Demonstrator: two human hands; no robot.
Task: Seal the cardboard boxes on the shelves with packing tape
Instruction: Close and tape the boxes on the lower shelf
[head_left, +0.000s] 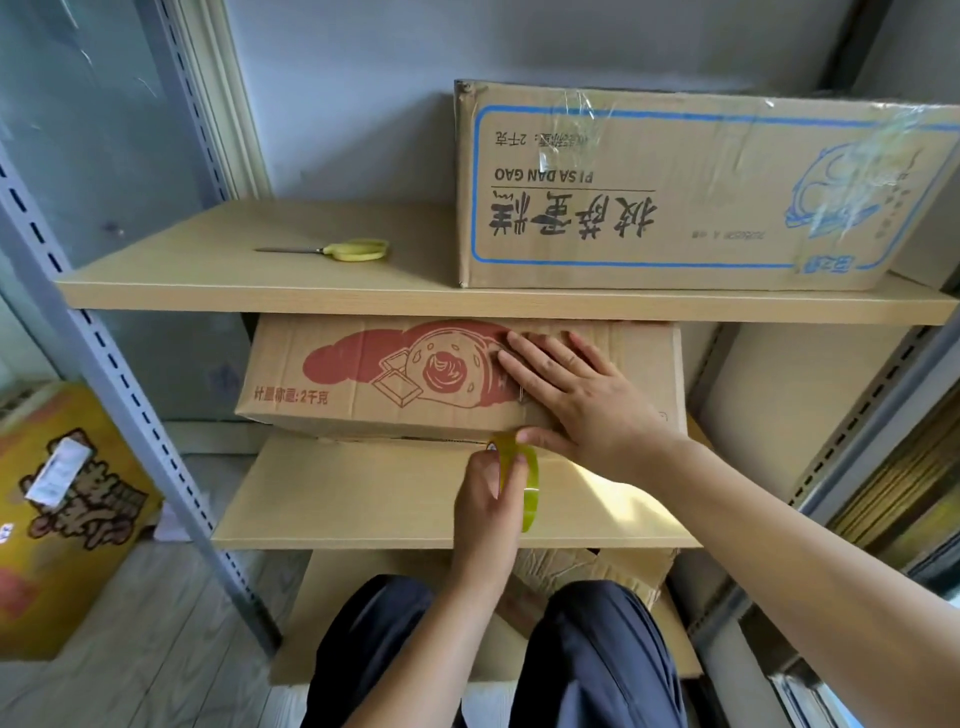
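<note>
Now | left hand grips tape roll | right hand flat on box | upper box "PI SA DAN GAO"

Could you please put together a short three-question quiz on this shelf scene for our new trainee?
1. True or false: the left hand holds the tape roll at the front lower edge of the red-printed box.
2. Where do the yellow scissors lie? A) on the floor B) on the upper shelf, left of the blue-printed box C) on top of the red-printed box
3. Fill in: the right hand rests flat, fingers straight, on the ____ box.

Key: 1 true; 2 B; 3 red-printed
</note>
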